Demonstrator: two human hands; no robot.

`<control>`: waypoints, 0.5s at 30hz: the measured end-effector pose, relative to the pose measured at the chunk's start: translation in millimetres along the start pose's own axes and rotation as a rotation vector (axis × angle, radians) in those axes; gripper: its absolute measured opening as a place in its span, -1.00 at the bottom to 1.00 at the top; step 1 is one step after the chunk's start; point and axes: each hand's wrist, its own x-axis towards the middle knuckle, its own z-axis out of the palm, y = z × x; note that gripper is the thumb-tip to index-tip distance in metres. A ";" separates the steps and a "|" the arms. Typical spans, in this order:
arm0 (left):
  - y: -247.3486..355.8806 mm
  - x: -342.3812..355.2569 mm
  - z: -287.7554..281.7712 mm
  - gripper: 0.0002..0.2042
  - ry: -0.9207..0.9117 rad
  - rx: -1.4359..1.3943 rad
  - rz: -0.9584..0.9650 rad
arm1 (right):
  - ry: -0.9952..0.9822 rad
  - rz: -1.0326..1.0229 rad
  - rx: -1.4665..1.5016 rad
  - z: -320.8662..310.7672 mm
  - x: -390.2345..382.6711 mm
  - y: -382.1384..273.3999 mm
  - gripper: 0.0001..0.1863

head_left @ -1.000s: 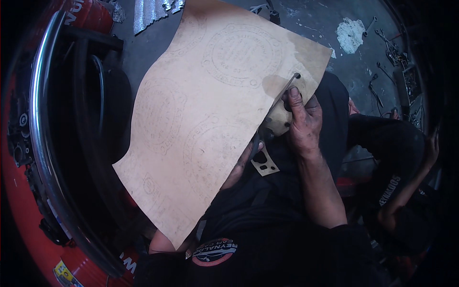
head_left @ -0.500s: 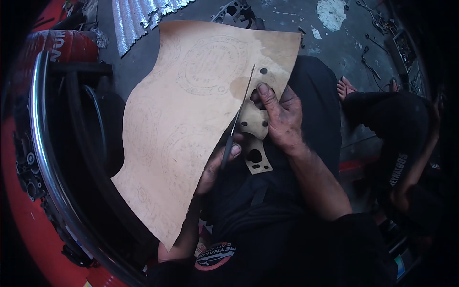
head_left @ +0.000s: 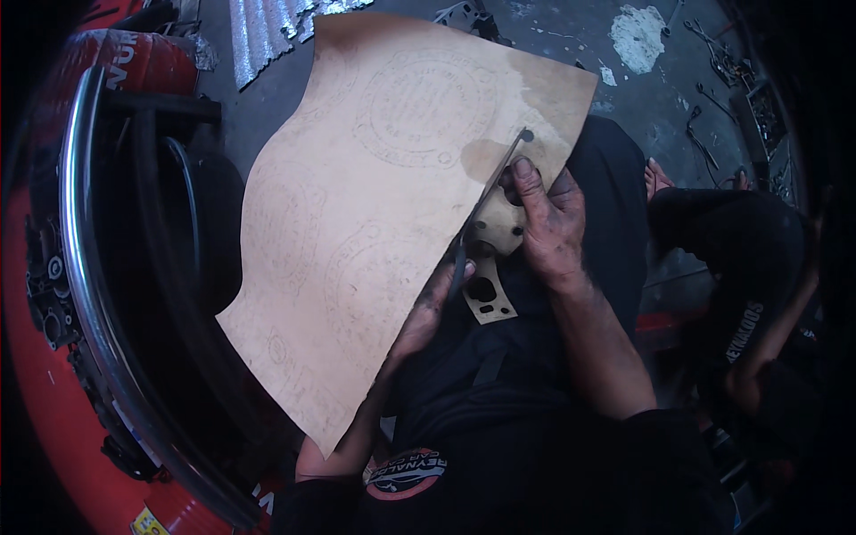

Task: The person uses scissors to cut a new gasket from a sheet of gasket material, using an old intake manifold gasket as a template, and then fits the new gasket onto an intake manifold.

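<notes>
A large tan sheet of gasket paper, with faint round prints and a darker oily stain, spreads over my lap. My left hand, partly hidden beneath the sheet, is closed on dark-handled scissors. Their long blade lies over the paper, its tip close to a small dark hole. My right hand pinches the sheet's right part, thumb on top beside a larger cutout. Below that hand hangs a partly cut strip with several holes, against my dark trousers.
At left, a curved chrome bar runs beside a red drum. Silvery corrugated sheeting and a metal part lie on the floor ahead. Another person's dark-clad leg is at right, near scattered tools.
Sheet, scissors and both hands have shifted right in the picture. The scissors' blade now leans further right, its tip nearer the small upper hole.
</notes>
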 end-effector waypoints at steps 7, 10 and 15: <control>5.7 -2.7 -0.1 -0.61 0.008 0.104 0.147 | -0.026 -0.039 0.022 2.4 -0.5 6.8 -0.76; 9.7 -3.2 1.3 -0.60 0.020 0.031 0.129 | -0.005 -0.014 -0.016 1.5 -0.9 4.8 -0.76; 3.9 -3.2 3.8 -0.62 0.031 -0.008 0.174 | -0.003 -0.020 -0.026 -0.5 1.6 4.2 -0.77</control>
